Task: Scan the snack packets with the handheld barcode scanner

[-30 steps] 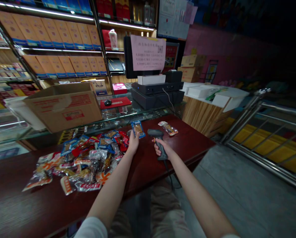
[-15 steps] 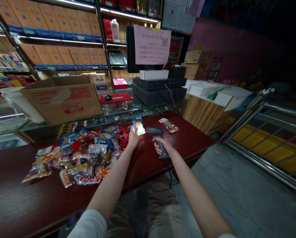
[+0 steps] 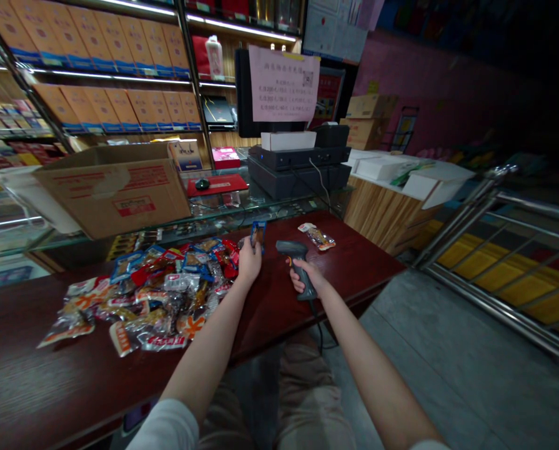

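Between the fingers of my left hand is a small blue snack packet, held tilted above the table. My right hand is wrapped round the grip of a dark grey barcode scanner, its head pointing left toward the packet. A cable runs down from the scanner's handle. To the left of my left hand lies a heap of shiny snack packets in blue, red, orange and clear wrappers. One single snack packet lies apart, beyond the scanner on the right.
The dark red table meets a glass counter behind. On that counter stand an open cardboard box, a mouse on a red pad, and a cash drawer below a monitor. A metal railing rises at the right.
My left hand has raised the blue packet slightly and turned it more edge-on. A bright light fell on the packet half a second ago and is gone now. The scanner stays nearly in place.
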Demonstrator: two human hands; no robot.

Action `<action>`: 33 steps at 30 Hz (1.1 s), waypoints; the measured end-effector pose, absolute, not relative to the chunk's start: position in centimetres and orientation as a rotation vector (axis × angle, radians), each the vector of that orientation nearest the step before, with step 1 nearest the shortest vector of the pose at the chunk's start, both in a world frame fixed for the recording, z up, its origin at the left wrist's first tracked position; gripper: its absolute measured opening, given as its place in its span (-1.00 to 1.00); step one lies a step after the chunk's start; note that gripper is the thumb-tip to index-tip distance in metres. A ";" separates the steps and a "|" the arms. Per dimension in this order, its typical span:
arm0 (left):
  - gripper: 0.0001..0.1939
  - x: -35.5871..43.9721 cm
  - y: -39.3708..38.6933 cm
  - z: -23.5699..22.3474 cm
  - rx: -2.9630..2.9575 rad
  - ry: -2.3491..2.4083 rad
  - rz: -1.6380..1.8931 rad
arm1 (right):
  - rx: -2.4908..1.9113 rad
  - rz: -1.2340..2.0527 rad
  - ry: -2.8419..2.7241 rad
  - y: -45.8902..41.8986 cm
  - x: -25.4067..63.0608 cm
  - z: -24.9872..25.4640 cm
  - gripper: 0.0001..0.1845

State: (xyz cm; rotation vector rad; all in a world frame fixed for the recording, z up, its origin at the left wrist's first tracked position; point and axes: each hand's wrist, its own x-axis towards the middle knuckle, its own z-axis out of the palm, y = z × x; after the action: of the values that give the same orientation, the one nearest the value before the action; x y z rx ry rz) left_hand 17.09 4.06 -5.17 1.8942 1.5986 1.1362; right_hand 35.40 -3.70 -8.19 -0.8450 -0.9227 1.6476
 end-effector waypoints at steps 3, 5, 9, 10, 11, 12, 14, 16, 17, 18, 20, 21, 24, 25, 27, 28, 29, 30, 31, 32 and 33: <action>-0.64 16.3 3.3 -4.1 2.129 1.931 0.974 | -0.875 1.586 -0.921 -3.7 36.1 -7.4 -0.53; -0.56 15.6 3.2 -3.5 2.230 2.058 0.872 | -0.899 1.512 -0.925 -3.5 37.4 -6.5 -0.53; -0.52 14.2 3.4 -3.2 2.223 2.250 0.848 | -0.968 1.351 -0.905 -2.8 41.7 -4.8 -0.53; -0.50 14.0 3.5 -3.3 2.198 2.290 0.900 | -0.988 1.319 -0.891 -2.7 43.0 -4.6 -0.54; -0.47 13.9 3.6 -3.3 2.199 2.304 0.958 | -1.005 1.289 -0.874 -2.5 44.2 -4.5 -0.55; -0.44 13.9 3.6 -3.5 2.240 2.284 1.001 | -1.019 1.258 -0.852 -2.4 45.3 -4.6 -0.56; -0.43 14.1 3.6 -3.7 2.442 2.127 0.987 | -1.044 1.211 -0.806 -2.5 47.1 -5.0 -0.58; -0.49 14.6 3.4 -3.9 2.615 1.947 0.841 | -1.070 1.191 -0.760 -2.7 48.4 -5.6 -0.59; -0.52 14.8 3.3 -4.0 2.640 1.908 0.755 | -1.078 1.194 -0.736 -2.8 48.8 -6.0 -0.60; -0.54 14.8 3.2 -4.0 2.633 1.911 0.677 | -1.075 1.199 -0.713 -3.0 49.1 -6.3 -0.61; -0.53 14.7 3.0 -3.9 2.577 2.010 0.570 | -1.038 1.208 -0.678 -3.3 49.5 -6.8 -0.63; -0.52 14.6 2.9 -3.8 2.566 2.064 0.532 | -1.007 1.210 -0.668 -3.4 49.6 -7.0 -0.63; -0.55 14.7 2.6 -3.4 2.590 2.150 0.510 | -0.939 1.206 -0.657 -3.5 49.8 -7.3 -0.62; -0.59 15.1 2.4 -3.2 2.622 2.126 0.541 | -0.932 1.208 -0.653 -3.5 49.9 -7.3 -0.61; -0.64 16.8 1.9 -2.8 2.702 1.973 0.607 | -0.930 1.215 -0.644 -3.3 50.0 -7.4 -0.59; -0.65 18.1 1.6 -2.5 2.736 1.858 0.612 | -0.930 1.218 -0.640 -3.2 50.0 -7.5 -0.58; -0.64 19.6 1.5 -2.2 2.747 1.732 0.582 | -0.927 1.219 -0.637 -3.1 50.0 -7.5 -0.58; -0.62 21.3 1.4 -1.9 2.725 1.638 0.506 | -0.923 1.217 -0.636 -3.1 50.0 -7.6 -0.57; -0.59 23.1 1.5 -1.6 2.675 1.587 0.426 | -0.919 1.213 -0.636 -3.0 50.1 -7.7 -0.57; -0.54 25.0 1.8 -1.3 2.622 1.554 0.364 | -0.916 1.207 -0.637 -3.0 50.1 -7.7 -0.56; -0.50 26.8 2.2 -1.2 2.564 1.535 0.315 | -0.915 1.200 -0.637 -3.0 50.1 -7.7 -0.55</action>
State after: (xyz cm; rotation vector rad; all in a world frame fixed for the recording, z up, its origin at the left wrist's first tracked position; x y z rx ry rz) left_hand 26.85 2.23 -1.20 2.5639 1.5345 0.3149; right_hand 50.05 -2.97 -7.75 -0.9155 -0.6371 1.2002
